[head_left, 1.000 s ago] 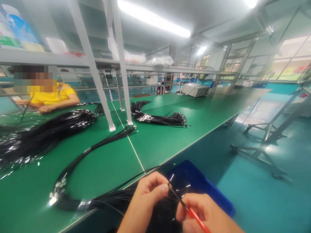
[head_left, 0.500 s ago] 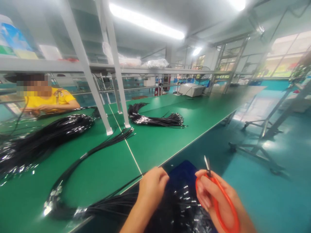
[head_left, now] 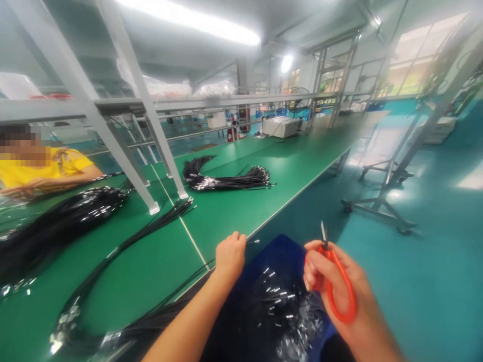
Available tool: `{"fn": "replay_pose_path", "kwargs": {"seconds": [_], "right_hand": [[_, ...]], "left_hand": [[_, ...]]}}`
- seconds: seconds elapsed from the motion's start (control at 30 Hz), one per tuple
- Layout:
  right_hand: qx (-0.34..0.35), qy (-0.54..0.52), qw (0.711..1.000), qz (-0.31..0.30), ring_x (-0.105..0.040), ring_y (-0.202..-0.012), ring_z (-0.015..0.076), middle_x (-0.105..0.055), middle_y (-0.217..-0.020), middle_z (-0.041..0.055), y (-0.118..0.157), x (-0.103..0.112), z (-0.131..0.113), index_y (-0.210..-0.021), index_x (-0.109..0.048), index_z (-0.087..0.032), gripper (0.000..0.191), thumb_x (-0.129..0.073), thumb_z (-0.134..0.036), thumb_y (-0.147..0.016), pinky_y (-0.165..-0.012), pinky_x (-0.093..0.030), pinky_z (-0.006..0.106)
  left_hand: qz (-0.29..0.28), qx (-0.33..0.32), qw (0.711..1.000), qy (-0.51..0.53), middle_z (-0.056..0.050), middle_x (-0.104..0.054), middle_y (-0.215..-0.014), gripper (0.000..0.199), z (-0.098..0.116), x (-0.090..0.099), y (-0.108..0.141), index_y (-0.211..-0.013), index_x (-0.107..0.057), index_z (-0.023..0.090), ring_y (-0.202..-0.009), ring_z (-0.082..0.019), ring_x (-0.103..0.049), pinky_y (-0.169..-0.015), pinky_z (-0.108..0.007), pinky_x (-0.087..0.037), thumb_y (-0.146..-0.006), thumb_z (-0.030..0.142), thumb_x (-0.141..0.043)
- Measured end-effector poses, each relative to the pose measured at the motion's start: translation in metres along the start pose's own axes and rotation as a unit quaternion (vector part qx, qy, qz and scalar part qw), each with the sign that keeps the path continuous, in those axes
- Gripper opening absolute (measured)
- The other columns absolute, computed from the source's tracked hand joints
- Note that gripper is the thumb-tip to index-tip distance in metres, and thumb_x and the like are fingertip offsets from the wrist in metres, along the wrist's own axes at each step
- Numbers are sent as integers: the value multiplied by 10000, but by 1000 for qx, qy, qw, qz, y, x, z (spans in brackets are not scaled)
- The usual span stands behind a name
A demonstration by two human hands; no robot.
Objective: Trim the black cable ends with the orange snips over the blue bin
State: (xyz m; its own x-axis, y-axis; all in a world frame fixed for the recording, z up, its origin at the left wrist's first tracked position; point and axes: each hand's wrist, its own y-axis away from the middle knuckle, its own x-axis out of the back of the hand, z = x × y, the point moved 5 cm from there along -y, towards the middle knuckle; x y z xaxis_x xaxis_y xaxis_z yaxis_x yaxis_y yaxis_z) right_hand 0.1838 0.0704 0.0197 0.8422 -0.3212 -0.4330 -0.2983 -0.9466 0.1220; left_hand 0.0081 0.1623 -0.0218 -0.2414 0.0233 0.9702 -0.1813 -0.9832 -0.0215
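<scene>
My left hand (head_left: 231,255) is closed at the front edge of the green table (head_left: 241,216), with a thin black cable running into it and a pale tip (head_left: 256,241) sticking out on the right. Red-handled scissors (head_left: 347,301) are gripped in my right hand (head_left: 332,281), their blades pointing up and slightly apart. Below both hands lies a dark blue bin (head_left: 285,246) holding black cables and clear plastic. A curved black cable bundle (head_left: 100,271) stretches over the table on the left.
Another black bundle (head_left: 230,182) lies farther back, and a large pile (head_left: 64,221) at the left. Shelf posts (head_left: 124,156) rise from the table. A person in yellow (head_left: 71,163) sits across it. A white box (head_left: 281,127) and wheeled stand (head_left: 381,201) are beyond.
The view has shifted, so the table items appear farther left. My left hand has moved up and forward, and a cable tip now shows beside it. The scissors remain in my right hand.
</scene>
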Motion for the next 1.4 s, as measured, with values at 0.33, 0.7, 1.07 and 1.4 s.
{"fn": "replay_pose_path", "kwargs": {"seconds": [0.33,0.7,1.07,1.4], "right_hand": [[16,61,997,-35,-584,-527,136,-661,-650,-25,13,-24,50,-805,-619,-234,304,-797,-298,-567,-490,-456,219],[7,-44,998,-38,-488,-506,96,-562,-612,-71,19,-50,38,-779,-547,-224,208,-729,-263,-685,-521,-421,212],[-27,-122,992,-35,-560,-516,99,-645,-682,-32,33,-61,48,-804,-599,-211,231,-736,-154,-627,-534,-454,217],[-176,-180,966,-56,-558,-487,122,-626,-540,-14,33,-57,61,-739,-599,-182,199,-728,-179,-587,-498,-452,218]], "left_hand": [[82,-4,959,272,25,-573,-685,114,18,54,79,-669,-580,189,-607,-120,-533,-553,-203,-379,-745,104,-581],[57,18,891,451,22,-552,-588,136,7,39,102,-637,-569,173,-564,-134,-488,-533,-215,-352,-760,230,-568],[69,31,846,529,-2,-594,-599,193,-5,24,103,-645,-646,169,-561,-141,-490,-539,-220,-372,-727,342,-627],[57,36,822,566,-3,-619,-599,240,0,15,109,-644,-599,180,-561,-148,-538,-570,-236,-430,-744,395,-639]]}}
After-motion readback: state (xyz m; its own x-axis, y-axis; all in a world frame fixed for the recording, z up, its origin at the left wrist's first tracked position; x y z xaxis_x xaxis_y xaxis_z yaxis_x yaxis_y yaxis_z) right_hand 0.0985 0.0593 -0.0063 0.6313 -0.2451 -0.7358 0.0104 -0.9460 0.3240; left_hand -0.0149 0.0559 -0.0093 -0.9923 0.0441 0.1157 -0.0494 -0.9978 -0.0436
